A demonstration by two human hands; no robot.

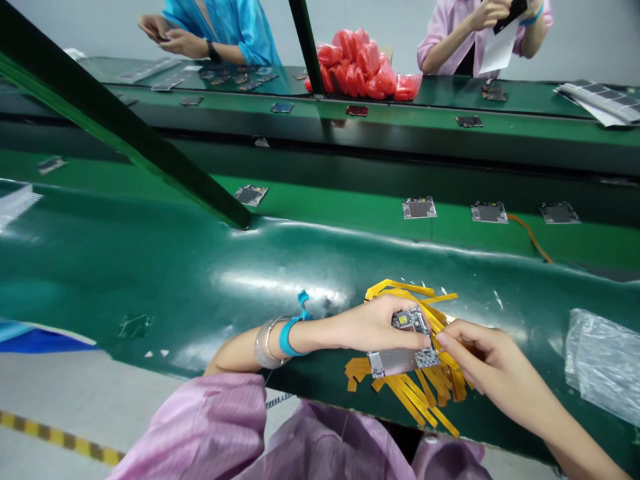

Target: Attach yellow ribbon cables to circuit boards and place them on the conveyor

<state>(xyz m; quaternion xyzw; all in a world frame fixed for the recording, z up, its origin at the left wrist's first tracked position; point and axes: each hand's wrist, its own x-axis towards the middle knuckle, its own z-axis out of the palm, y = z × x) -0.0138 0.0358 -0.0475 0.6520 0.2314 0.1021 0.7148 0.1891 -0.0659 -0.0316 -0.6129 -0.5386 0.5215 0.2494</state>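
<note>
Your left hand [373, 325] holds one small silver-grey circuit board [404, 351], fingers curled over its top edge and pinching it. Your right hand [483, 357] meets the board's right edge, thumb and forefinger pressed together there on a strip or on the edge itself; you cannot tell which. The board sits over a loose heap of flat yellow-orange flex strips [425, 387], too many and too tangled to count, which fan out under and below it on the green-covered table [150, 280].

One blue wrist strap [291, 331] and one clear bangle [264, 343] circle your left wrist, left of the board. A crumpled clear plastic bag [603, 363] lies well right of the board.

Beyond the board, four more bare circuit boards lie in a row on the green conveyor belt [350, 207], the nearest [419, 208] straight above it. A dark green slanted beam [125, 140] crosses the view up and left of the board. Farther back sits a pile of red plastic packets [363, 67], with two other people, one in a blue coat [235, 27] and one in a pink coat [450, 27], at the far table.
</note>
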